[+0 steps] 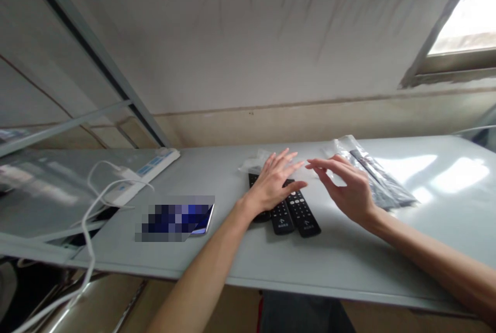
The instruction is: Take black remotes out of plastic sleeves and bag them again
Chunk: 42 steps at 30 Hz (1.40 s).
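Note:
Three black remote controls lie side by side on the grey table: the left remote (262,217), the middle remote (282,220) and the right remote (304,215). Over their upper parts is my left hand (277,180), fingers spread and thumb stretched out to the right, hiding much of the left and middle ones. Whether it touches them I cannot tell. My right hand (346,183) hovers to their right, thumb and fingertips brought together in a pinch; anything between them is too small to make out. Crumpled clear plastic (253,161) lies just beyond my left hand.
Clear plastic bags (387,185) with dark long items inside lie right of my right hand. At left are a phone (201,224), partly blurred out, and a white power strip (155,167) with white cables (90,240). A metal frame post (96,48) rises at the left.

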{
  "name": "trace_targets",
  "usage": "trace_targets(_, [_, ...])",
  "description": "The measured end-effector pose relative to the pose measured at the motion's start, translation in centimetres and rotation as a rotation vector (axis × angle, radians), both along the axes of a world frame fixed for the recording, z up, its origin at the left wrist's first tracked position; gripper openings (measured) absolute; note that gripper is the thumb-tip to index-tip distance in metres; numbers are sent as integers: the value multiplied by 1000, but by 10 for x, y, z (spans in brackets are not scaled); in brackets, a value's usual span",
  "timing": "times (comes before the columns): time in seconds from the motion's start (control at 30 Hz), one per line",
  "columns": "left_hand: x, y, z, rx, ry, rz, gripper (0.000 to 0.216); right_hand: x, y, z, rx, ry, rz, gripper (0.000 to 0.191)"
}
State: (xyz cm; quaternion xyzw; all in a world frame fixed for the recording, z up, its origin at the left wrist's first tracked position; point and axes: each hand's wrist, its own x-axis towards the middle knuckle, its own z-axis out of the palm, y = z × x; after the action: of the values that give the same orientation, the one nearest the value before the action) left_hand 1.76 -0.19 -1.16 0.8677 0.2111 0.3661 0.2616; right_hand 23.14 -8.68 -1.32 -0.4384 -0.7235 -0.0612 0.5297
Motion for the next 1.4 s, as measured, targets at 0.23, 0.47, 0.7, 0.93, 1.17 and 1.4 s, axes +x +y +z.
trace_targets(0.23, [-9, 7, 2, 161, 248, 95, 42, -1, -8, 2, 129, -95, 3, 38])
trace_targets(0.47, [-9, 14, -1, 355, 169, 165, 17, -3, -6, 4, 134, -18, -38, 42])
trace_targets(0.7, [-11, 13, -1, 328, 105, 225, 7, 7, 5, 0, 35, -90, -62, 11])
trace_targets(0.93, [-13, 13, -1, 398, 185, 212, 13, 7, 6, -3, 75, -233, -2, 31])
trace_targets(1.17, [-13, 15, -1, 430, 226, 204, 11, 3, 2, 2, 56, -182, -17, 39])
trace_targets(1.4, [-14, 14, -2, 432, 282, 166, 13, 3, 2, 4, 111, -212, 18, 18])
